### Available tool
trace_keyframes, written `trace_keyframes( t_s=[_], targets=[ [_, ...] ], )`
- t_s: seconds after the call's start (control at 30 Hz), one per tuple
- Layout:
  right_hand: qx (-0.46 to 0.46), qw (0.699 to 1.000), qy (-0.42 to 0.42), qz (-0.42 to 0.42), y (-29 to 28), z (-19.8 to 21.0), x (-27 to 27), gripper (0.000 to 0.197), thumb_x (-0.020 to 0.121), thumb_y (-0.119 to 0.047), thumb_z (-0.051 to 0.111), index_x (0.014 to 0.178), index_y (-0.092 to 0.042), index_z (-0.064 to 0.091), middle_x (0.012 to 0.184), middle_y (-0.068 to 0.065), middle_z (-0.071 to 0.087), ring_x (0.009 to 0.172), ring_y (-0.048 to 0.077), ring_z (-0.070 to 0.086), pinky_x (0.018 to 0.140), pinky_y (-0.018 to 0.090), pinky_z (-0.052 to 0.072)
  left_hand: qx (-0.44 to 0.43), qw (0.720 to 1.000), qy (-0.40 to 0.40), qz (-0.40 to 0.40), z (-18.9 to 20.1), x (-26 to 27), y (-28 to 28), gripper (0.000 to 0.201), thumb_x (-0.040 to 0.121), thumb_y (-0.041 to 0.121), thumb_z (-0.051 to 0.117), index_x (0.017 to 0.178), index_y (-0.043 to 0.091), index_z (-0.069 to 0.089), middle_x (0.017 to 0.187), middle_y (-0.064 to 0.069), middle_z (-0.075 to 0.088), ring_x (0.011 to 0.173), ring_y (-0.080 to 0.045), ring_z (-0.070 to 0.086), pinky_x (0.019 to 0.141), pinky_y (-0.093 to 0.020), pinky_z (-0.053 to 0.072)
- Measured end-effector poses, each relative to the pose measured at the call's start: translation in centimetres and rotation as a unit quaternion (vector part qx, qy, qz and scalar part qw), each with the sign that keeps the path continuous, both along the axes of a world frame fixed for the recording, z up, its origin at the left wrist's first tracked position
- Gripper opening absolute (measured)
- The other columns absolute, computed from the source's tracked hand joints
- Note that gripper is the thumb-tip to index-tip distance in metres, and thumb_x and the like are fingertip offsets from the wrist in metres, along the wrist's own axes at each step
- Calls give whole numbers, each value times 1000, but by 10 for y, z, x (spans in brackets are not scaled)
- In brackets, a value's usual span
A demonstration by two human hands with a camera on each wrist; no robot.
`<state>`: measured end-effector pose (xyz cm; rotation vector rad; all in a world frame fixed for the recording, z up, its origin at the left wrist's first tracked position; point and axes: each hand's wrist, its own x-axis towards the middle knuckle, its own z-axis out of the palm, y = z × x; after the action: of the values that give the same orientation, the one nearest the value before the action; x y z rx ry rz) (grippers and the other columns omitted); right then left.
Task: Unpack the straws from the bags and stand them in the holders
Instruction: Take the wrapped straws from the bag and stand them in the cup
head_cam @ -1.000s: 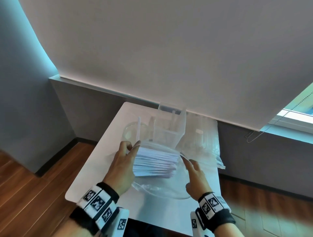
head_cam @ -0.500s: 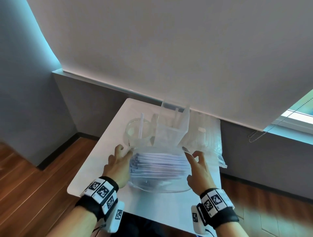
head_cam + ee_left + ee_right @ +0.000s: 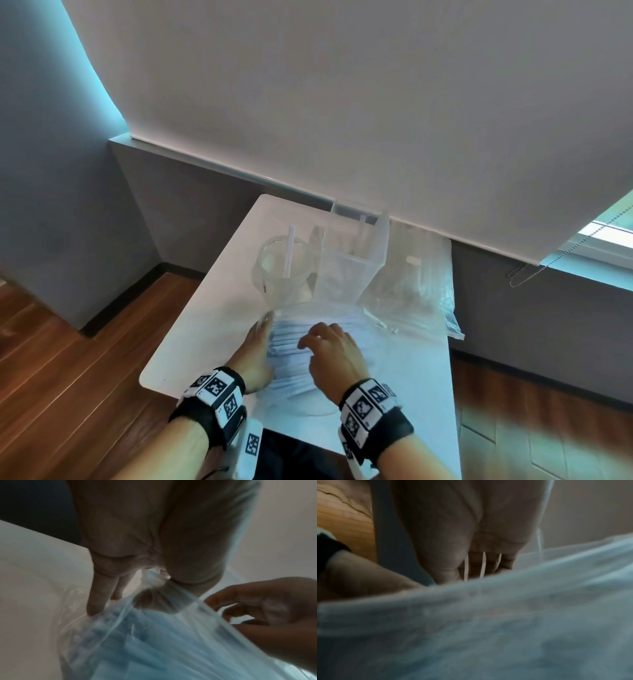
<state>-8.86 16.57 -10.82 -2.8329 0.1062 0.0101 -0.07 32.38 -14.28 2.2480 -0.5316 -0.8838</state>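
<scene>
A clear bag of white-wrapped straws point(image 3: 289, 346) lies on the white table point(image 3: 191, 342) in front of me. My left hand point(image 3: 265, 323) is at the bag's left end. In the left wrist view it point(image 3: 150, 582) pinches gathered plastic of the bag point(image 3: 154, 642) between thumb and fingers. My right hand point(image 3: 313, 337) is over the top of the bag with curled fingers. The bag point(image 3: 505, 628) hides its fingertips in the right wrist view. Behind stand a round clear holder point(image 3: 274, 274) with one straw point(image 3: 289, 253) and a square clear holder point(image 3: 349, 270).
A second clear bag of straws point(image 3: 421, 294) lies at the table's back right, next to the square holder. A grey wall and a white blind rise right behind the table. Wooden floor lies to the left, beyond the table's edge.
The bag came down flat on the table, closer to me. My right hand moved from the bag's right end to over its top left. My left hand slid along the left end.
</scene>
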Motion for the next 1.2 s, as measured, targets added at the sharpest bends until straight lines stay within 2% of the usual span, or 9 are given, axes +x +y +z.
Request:
trace_keyframes(
  t_s=[0.07,0.13,0.4,0.53,0.67,0.77,0.93,1.03,1.2],
  targets=[
    [-14,998,49,23,6,-8,13,50,85,-3,57,131,-23,56,136,-1,51,122,26,45,102,38,40,-9,1000,-15,4,-5,0,1,109,79,-4,62,154,28,-10,163,2,-2,149,-18,10,121,-31,19],
    [-37,995,80,36,9,-14,25,54,88,-7,57,139,-24,46,143,-2,45,127,26,40,105,38,36,-17,1000,-17,2,-9,-1,3,111,76,-3,61,154,29,-11,163,4,-4,150,-15,8,121,-29,18],
    [-131,986,87,61,13,-32,39,37,88,-14,62,124,-21,60,127,3,56,120,29,46,100,41,35,-3,1000,-8,-1,-18,-2,10,120,73,1,65,151,34,-19,163,5,-7,146,-21,23,106,-23,36],
    [-125,987,73,67,11,-33,40,33,88,-15,61,120,-21,64,122,3,61,117,29,49,99,40,35,-10,1000,7,0,-15,5,7,122,73,1,69,152,30,-20,163,3,-7,149,-21,15,109,-21,29],
    [-144,985,70,61,8,-29,41,27,89,-13,55,115,-21,59,110,2,68,109,28,55,97,40,33,-20,999,28,2,-9,13,5,122,74,-2,70,153,31,-17,163,3,-11,150,-20,7,118,-30,23],
    [-128,989,62,47,2,-27,40,30,89,-10,53,115,-24,57,107,0,68,106,26,59,97,39,34,-39,999,31,2,-6,15,7,120,74,-5,70,153,34,-11,163,6,-9,150,-20,6,118,-32,24],
    [-102,992,58,41,-8,-21,36,34,86,-15,49,118,-21,56,116,0,61,107,25,58,102,41,31,-53,999,0,9,-5,17,15,114,73,-5,71,156,29,0,161,5,4,148,-20,14,113,-25,27],
    [-88,994,50,34,-8,-16,36,30,85,-20,47,114,-19,55,109,-1,66,99,25,62,100,40,34,-65,998,4,12,-4,17,18,114,72,-5,72,156,29,2,158,6,10,145,-19,21,108,-21,30],
    [-62,997,23,43,-7,-8,37,21,87,-25,53,107,-20,52,92,0,70,83,27,64,92,38,40,-65,998,9,18,-2,14,21,115,73,-2,74,156,28,0,159,3,10,146,-19,20,115,-28,28]
  ],
)
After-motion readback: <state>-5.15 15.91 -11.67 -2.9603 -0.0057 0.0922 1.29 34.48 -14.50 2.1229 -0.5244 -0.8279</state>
